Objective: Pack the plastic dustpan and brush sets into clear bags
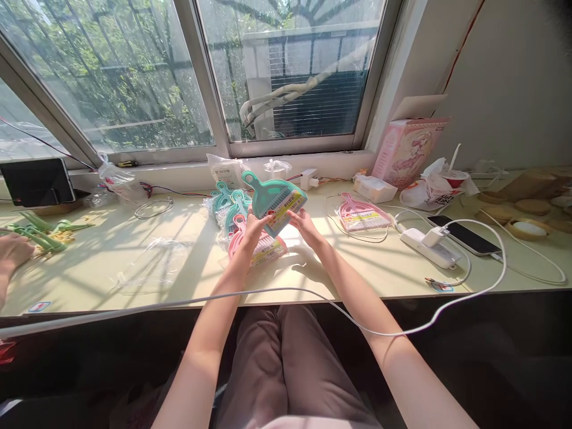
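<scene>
Arms: stretched forward above the counter.
Left hand: pinched the teal dustpan at lower left.
Right hand: partly curled, gripped its right edge.

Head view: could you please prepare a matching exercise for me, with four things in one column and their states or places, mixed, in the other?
Things
1. teal dustpan showing a barcode
2. lone pink dustpan
3. phone
4. pink box

States or places
A. standing, with a raised flap
B. held up by the left hand and the right hand
C. lying with dark screen upward
D. lying left of the power strip

Right pairs: 1-B, 2-D, 3-C, 4-A
</scene>
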Available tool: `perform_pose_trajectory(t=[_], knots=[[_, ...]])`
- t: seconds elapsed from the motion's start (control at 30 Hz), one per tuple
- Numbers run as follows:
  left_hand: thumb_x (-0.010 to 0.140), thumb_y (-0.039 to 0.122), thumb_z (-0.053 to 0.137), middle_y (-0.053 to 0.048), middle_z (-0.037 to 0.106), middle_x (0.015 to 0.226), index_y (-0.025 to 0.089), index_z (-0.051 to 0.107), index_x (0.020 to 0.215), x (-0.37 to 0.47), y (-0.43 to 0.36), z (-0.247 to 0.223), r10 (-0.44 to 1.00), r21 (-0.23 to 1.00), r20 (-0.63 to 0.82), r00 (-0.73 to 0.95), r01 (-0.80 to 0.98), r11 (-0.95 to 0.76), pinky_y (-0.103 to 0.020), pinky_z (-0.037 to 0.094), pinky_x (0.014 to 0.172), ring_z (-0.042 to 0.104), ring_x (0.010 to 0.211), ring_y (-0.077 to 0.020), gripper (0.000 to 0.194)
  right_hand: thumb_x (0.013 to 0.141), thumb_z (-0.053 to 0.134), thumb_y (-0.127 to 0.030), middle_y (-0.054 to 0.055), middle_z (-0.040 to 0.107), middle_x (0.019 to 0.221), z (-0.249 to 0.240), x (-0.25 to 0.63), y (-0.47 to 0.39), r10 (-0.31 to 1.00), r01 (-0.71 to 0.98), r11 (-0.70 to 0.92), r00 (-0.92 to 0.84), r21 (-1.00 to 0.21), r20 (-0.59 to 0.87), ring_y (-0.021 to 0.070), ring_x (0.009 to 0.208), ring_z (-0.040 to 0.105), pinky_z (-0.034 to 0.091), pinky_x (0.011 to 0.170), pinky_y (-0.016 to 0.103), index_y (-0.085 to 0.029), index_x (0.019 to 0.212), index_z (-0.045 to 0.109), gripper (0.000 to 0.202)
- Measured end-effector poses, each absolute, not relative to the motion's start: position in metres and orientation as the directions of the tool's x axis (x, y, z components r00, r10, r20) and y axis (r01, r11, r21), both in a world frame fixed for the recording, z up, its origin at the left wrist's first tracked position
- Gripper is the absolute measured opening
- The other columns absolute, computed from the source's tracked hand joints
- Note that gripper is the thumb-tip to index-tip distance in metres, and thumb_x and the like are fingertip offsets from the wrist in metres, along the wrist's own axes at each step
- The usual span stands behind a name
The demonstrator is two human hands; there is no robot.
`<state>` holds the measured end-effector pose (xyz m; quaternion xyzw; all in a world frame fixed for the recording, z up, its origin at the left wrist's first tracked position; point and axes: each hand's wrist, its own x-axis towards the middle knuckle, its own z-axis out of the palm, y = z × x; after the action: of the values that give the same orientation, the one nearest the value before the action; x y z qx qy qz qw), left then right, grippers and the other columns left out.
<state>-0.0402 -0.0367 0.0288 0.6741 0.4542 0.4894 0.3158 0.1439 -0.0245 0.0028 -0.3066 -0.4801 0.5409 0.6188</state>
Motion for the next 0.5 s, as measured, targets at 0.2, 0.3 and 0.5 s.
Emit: perform_pose_trajectory(t=[0.2,0.3,0.5], knots=[[0.090,0.041,0.077,-0.014,0.069,0.146,0.029,0.043,0.167,-0.033,-0.040,0.032,0.943,0.916,0.331,0.028,0.230,-0.329,-0.052,0.054,0.118,0.063,0.141,-0.0327,0.085,0.061,0.094,-0.036,0.005,0.083,0.103,-0.007,0.142,-0.025,0.986,-0.502,0.137,-0.011,-0.854,0.165,0.0264,0.096,0.078,0.065,0.092,0.042,-0.023,0.094,0.070,0.042],[0.089,0.045,0.081,-0.015,0.065,0.152,0.029,0.045,0.166,-0.029,-0.044,0.033,0.943,0.919,0.331,0.036,0.212,-0.331,-0.053,0.052,0.120,0.060,0.144,-0.0359,0.086,0.061,0.093,-0.034,0.005,0.083,0.101,-0.006,0.146,-0.023,0.986,-0.515,0.146,0.004,-0.845,0.168,0.0256,0.090,0.078,0.066,0.088,0.041,-0.023,0.095,0.072,0.042],[0.102,0.049,0.061,-0.020,0.050,0.166,0.024,0.040,0.166,-0.077,-0.039,0.045,0.908,0.910,0.374,-0.191,0.265,-0.319,-0.054,0.046,0.124,0.051,0.154,-0.0345,0.071,0.062,0.093,-0.033,0.004,0.083,0.099,-0.007,0.156,-0.019,0.988,-0.517,0.151,0.053,-0.842,0.145,0.0251,0.092,0.080,0.066,0.088,0.040,-0.024,0.095,0.070,0.041]])
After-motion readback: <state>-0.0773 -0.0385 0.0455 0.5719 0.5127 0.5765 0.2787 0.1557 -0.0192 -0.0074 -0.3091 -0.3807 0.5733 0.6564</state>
